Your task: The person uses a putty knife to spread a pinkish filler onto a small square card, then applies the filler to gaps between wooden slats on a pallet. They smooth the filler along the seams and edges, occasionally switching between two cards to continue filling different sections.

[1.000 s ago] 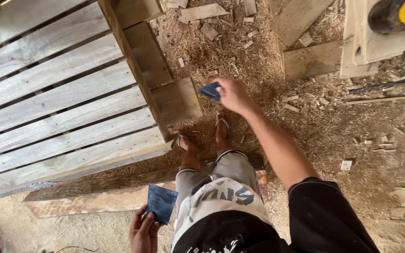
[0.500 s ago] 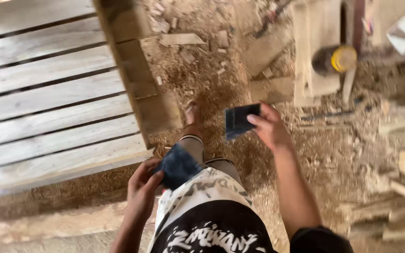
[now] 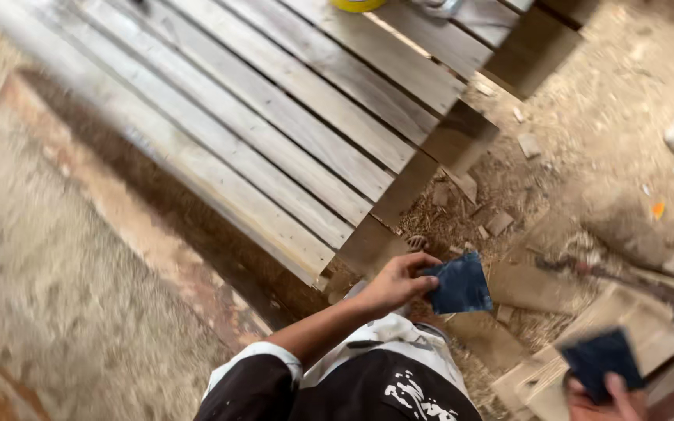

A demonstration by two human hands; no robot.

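Since half a second back, your view has swung round a lot: the slatted wooden panel (image 3: 274,132) that sat at the left now runs diagonally across the top and middle, and your hands have drifted apart instead of sitting close over your lap.

Only the head view here, so that's all there is to go on. Your left hand (image 3: 395,282) is reaching out from the bottom centre, fingers pinched on the edge of a dark blue sheet (image 3: 458,284) that looks like sandpaper. That sheet hangs just past the near corner of the panel, over the sawdust-covered floor (image 3: 610,132), not touching the wood as far as you can see.

Your right hand (image 3: 606,398) is down in the bottom right corner, mostly cut off by the frame edge. The thumb and fingers are closed around the bottom of a second dark blue sheet (image 3: 598,359), which stands up above the hand and is a bit blurred. It sits in front of some flat wood offcuts (image 3: 626,320) lying on the ground.

Up top, a yellow round thing (image 3: 358,4) rests on the panel, barely in frame. Small wood scraps (image 3: 501,222) are scattered in the sawdust near the panel's corner. The left side is bare dusty ground, smeared by motion blur.
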